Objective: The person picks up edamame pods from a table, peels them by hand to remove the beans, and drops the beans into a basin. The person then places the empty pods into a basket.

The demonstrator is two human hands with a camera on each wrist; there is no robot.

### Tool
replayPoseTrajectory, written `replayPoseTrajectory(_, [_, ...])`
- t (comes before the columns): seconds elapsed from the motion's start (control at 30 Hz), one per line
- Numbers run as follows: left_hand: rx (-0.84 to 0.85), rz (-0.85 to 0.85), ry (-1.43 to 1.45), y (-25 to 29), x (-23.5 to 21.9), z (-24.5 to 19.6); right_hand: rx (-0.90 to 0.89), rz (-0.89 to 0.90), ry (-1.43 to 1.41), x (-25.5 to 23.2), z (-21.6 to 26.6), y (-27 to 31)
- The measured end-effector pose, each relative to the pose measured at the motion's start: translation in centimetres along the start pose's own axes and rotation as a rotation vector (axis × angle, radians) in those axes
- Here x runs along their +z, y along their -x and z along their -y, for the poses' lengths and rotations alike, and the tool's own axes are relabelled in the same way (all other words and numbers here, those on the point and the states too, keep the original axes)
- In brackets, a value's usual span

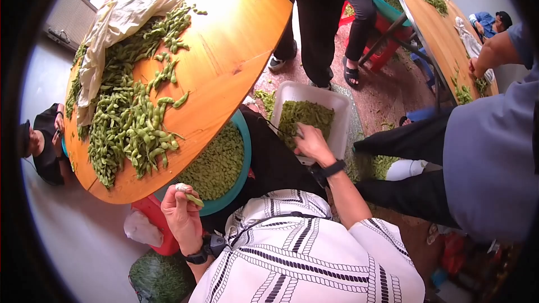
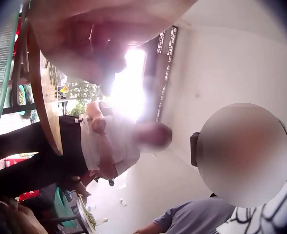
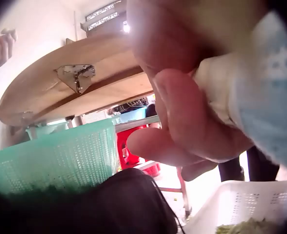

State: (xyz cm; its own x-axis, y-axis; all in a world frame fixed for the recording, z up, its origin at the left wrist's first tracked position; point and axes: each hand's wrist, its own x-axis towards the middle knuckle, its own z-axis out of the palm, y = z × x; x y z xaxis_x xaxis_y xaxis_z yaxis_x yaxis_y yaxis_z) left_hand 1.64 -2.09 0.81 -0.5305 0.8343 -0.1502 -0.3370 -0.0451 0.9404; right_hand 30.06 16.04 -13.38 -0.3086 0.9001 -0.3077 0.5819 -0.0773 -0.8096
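Note:
My left hand [image 1: 181,216] is raised beside the table edge, pinching a green soybean pod [image 1: 194,199] between thumb and fingers; a pale wrap covers a fingertip. In the left wrist view this hand [image 2: 99,39] is a blur along the top. Below it sits a teal mesh basket [image 1: 248,148] full of small green beans. My right hand [image 1: 314,145] reaches over a white basket [image 1: 343,120] holding green pods [image 1: 306,115]. In the right wrist view its fingers [image 3: 182,117] are loosely bent, with nothing visible in them, and a bluish-white patterned wrap [image 3: 267,92] shows close up.
A heap of soybean pods [image 1: 132,115] lies on the round wooden table [image 1: 236,39], partly under a cream cloth sack [image 1: 123,22]. A person in a blue-grey shirt [image 1: 488,157] stands at the right near a second table [image 1: 429,22]. Another person's legs [image 1: 317,22] are behind the white basket.

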Motion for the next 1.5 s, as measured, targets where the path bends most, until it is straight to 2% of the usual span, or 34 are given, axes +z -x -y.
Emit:
replayPoseTrajectory(0.03, [-0.012, -0.019, 0.038, 0.2, 0.3, 0.0, -0.013, 0.005, 0.003, 0.6, 0.8, -1.6])
replayPoseTrajectory(0.1, [-0.008, -0.049, 0.081, 0.6, 0.3, -0.2, 0.104, 0.15, -0.276, 2.0, 1.4, -4.9])
replayPoseTrajectory(0.17, [-0.013, -0.048, 0.074, 0.9, -0.1, -0.6, 0.088, 0.191, -0.25, 3.3, 0.6, -8.5])
replayPoseTrajectory(0.23, [0.025, -0.092, 0.071, 1.1, -0.7, -0.6, 0.078, 0.231, -0.226, 3.4, 2.2, -9.8])
replayPoseTrajectory(0.3, [0.035, -0.135, 0.067, 1.1, -1.3, -0.2, -0.025, 0.233, -0.253, 3.1, 2.6, -8.4])
replayPoseTrajectory(0.43, [-0.063, -0.134, 0.151, 1.0, -1.1, 0.6, -0.021, 0.242, -0.338, 3.7, 4.4, -0.9])
replayPoseTrajectory(0.57, [-0.165, -0.052, 0.104, 0.0, 0.5, 1.7, 0.011, 0.492, -0.641, 3.7, 9.1, 6.8])
replayPoseTrajectory(0.63, [-0.166, -0.027, 0.116, -0.5, 1.0, 2.2, -0.157, 0.551, -0.686, 3.2, 11.5, 7.9])
replayPoseTrajectory(0.77, [-0.113, -0.033, 0.181, -1.2, 1.5, 2.0, -0.242, 0.617, -0.688, 2.5, 16.0, 7.7])
replayPoseTrajectory(0.83, [-0.084, -0.074, 0.19, -1.1, 1.0, 1.6, -0.229, 0.714, -0.737, 2.9, 18.0, 7.6])
replayPoseTrajectory(0.9, [-0.084, -0.134, 0.175, -0.9, 0.6, 1.1, -0.241, 0.764, -0.693, 4.3, 18.6, 7.2])
replayPoseTrajectory(0.97, [-0.062, -0.126, 0.224, -0.7, -0.3, 1.4, -0.358, 0.742, -0.579, 5.5, 19.0, 6.8])
replayPoseTrajectory(1.03, [-0.061, -0.138, 0.203, -0.5, -1.1, 1.2, -0.397, 0.766, -0.542, 5.8, 19.9, 6.4])
replayPoseTrajectory(1.1, [-0.02, -0.131, 0.115, -0.4, -1.6, 1.1, -0.469, 0.717, -0.469, 6.3, 20.6, 6.2])
replayPoseTrajectory(1.27, [0.001, -0.184, 0.063, -0.6, -2.0, 0.4, -0.506, 0.757, -0.433, 7.7, 20.6, 5.7])
replayPoseTrajectory(1.5, [0.032, -0.24, -0.202, -0.3, -2.2, -0.4, -0.579, 0.748, -0.317, 7.9, 21.0, 5.4])
